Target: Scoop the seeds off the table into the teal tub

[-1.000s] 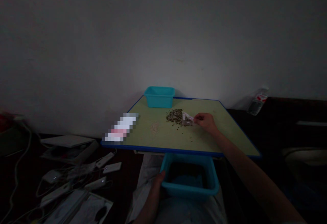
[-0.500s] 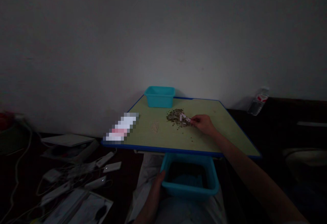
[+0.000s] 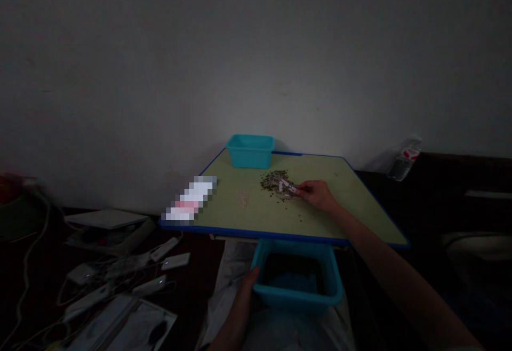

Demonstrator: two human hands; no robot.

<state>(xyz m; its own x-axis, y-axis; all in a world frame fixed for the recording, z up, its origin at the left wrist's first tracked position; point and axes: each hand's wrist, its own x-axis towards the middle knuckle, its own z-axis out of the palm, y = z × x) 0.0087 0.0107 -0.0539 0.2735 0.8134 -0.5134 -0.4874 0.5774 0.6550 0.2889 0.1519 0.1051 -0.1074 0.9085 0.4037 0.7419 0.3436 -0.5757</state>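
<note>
My right hand (image 3: 316, 193) is closed in a pinch on a small pale tool with a forked-looking end (image 3: 287, 185). The tool's tip is at a spread of small dark, bead-like bits (image 3: 272, 181) on the yellowish table (image 3: 340, 180); whether it touches them I cannot tell. Left of the dark bits lies a small patch of pale bits (image 3: 242, 198). Down at my lap, my left hand (image 3: 245, 292) grips the left side of a blue plastic basin (image 3: 298, 298), its thumb at the rim. The basin's inside is dark, and its contents cannot be made out.
A second blue basin (image 3: 251, 154) stands at the table's back left. A blurred-out bright phone-like rectangle (image 3: 188, 201) lies on the left edge. White cables and power banks (image 3: 150, 285) clutter the floor side at left. A plastic bottle (image 3: 405, 160) leans at right.
My right hand and the pale tool have shifted slightly left over the dark bits. My left hand and both basins look the same.
</note>
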